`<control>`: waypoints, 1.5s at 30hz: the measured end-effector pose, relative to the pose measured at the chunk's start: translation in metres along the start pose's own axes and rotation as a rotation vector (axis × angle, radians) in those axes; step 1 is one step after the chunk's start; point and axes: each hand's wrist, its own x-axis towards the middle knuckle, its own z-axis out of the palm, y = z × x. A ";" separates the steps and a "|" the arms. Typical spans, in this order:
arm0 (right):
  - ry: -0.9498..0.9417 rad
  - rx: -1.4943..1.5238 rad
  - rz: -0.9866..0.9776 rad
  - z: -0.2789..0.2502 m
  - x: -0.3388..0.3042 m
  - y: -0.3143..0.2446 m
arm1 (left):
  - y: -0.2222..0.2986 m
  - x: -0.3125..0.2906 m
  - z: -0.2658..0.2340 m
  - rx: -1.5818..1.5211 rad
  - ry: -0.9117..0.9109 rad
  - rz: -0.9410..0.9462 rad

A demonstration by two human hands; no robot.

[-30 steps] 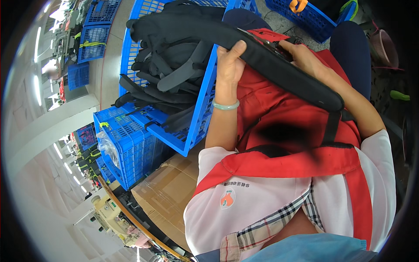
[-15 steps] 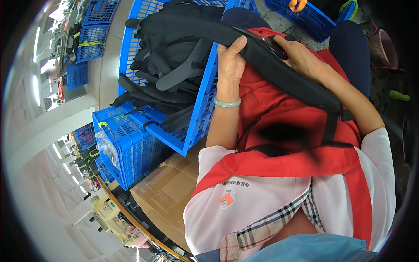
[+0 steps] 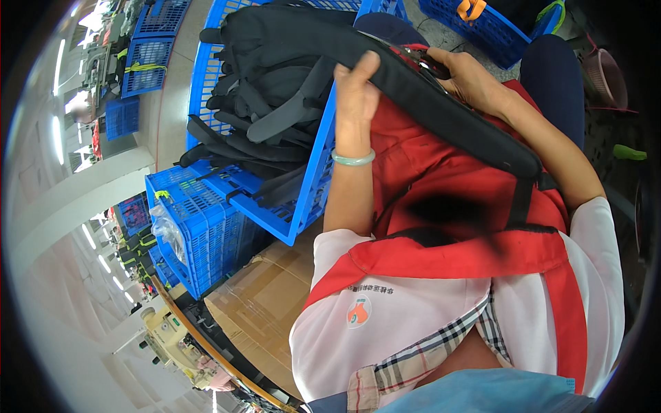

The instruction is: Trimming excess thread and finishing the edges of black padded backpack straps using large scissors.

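1. Strap, black and padded, runs diagonally across the lap between both hands; upper end lies over the crate's pile, rounded lower end sits beside the right forearm.
2. Left hand at the strap's near edge, thumb up against it, other fingers partly hidden; cannot tell whether it clamps.
3. Right hand on the strap's far side, fingers closed around a dark shiny tool; exact kind unclear, partly covered.
4. Red apron lies under the strap, over the lap.
5. Blue crate just left of the left forearm, tilted, full of black strap pieces.
6. Second blue crate lower left, cardboard beside it.
7. Room: pale sewing machine lower left, ceiling lights above; pink basket far right; another blue crate at top.
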 end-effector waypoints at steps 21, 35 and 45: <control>0.024 -0.137 -0.078 0.009 0.023 -0.001 | 0.002 0.015 -0.012 -0.008 0.035 0.069; 0.029 -0.113 -0.117 0.004 0.044 0.001 | 0.002 0.017 0.001 -0.034 0.078 -0.001; 0.241 0.026 -0.091 -0.056 0.052 0.002 | 0.026 0.059 -0.007 0.156 0.314 0.235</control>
